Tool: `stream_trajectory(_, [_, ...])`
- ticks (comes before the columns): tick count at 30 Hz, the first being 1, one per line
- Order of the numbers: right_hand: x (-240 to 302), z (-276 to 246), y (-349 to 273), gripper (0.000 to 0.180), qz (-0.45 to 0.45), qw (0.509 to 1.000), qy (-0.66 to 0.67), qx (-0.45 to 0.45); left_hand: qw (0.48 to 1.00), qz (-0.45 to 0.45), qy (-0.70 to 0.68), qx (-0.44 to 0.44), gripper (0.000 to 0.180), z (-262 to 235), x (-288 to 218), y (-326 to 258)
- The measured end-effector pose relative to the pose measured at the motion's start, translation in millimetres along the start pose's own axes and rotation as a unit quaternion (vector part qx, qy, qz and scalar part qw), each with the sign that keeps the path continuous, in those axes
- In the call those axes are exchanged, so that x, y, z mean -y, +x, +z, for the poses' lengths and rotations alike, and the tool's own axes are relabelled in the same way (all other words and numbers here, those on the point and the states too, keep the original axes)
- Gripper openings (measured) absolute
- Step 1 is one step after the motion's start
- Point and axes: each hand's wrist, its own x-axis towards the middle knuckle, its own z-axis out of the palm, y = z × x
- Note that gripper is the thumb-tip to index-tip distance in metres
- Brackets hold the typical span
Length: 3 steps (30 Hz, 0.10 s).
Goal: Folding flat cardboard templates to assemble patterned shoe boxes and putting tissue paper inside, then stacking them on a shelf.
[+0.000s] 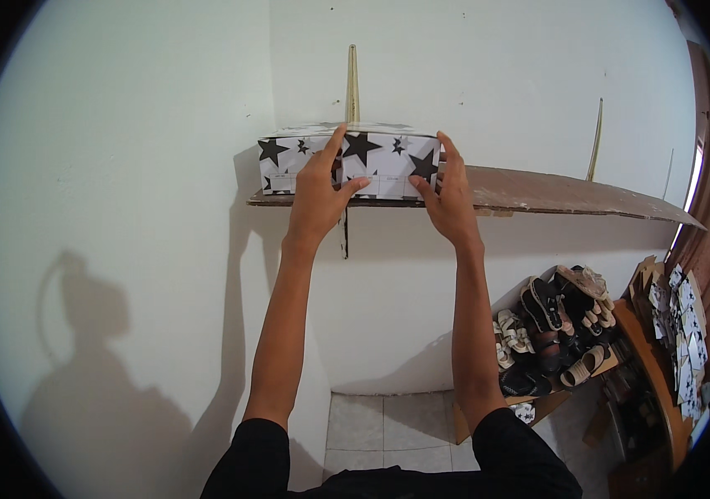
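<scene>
Two white shoe boxes printed with black stars stand side by side at the left end of a brown wall shelf (538, 188). Both my arms reach up to the right-hand star-printed box (388, 158). My left hand (319, 190) grips its left side, the thumb lying on the front face. Around its right side my right hand (451, 193) is closed, thumb on the front and fingers along the edge. The left-hand star-printed box (278, 158) sits against the corner wall, partly behind my left hand. The box in my hands appears to rest on the shelf.
Metal brackets (353, 83) rise on the wall above the shelf. At lower right, a pile of shoes and sandals (550, 328) lies on a wooden table. Beside it, flattened star-printed cardboard (683, 341) is stacked near a brown curtain (708, 241). Grey floor tiles (384, 424) show below.
</scene>
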Motion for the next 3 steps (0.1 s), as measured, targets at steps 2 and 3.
stream_trajectory(2, [-5.6, 3.7, -3.7, 0.076, 0.001, 1.000, -0.013, 0.004, 0.999, -0.037, 0.017, 0.018, 0.089, 0.1, -1.3, -2.8])
stream_trajectory(3, [-7.6, 5.4, -5.7, 0.078, 0.003, 1.000, -0.027, 0.007, 0.996, -0.073, 0.035, 0.037, 0.088, -0.3, -5.3, -4.5])
